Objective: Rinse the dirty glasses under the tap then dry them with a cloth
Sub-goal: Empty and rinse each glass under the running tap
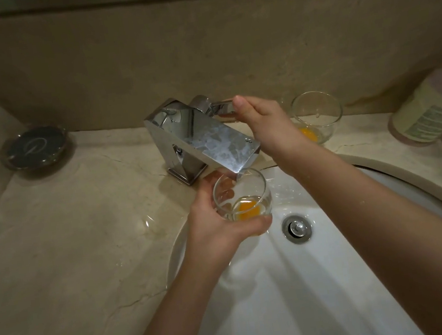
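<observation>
Left hand wrapped round glass under tap; right hand pinching handle. Turn gently, keep glass steady.

left hand curled in a grip, right hand pinching, forearms extended

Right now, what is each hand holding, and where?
Left hand grips the glass round its lower side, under the spout. Right hand grips the tap lever at its end.

Both forearms are bare to the frame's edge — no sleeves, and the left hand and right hand are ungloved.
</observation>
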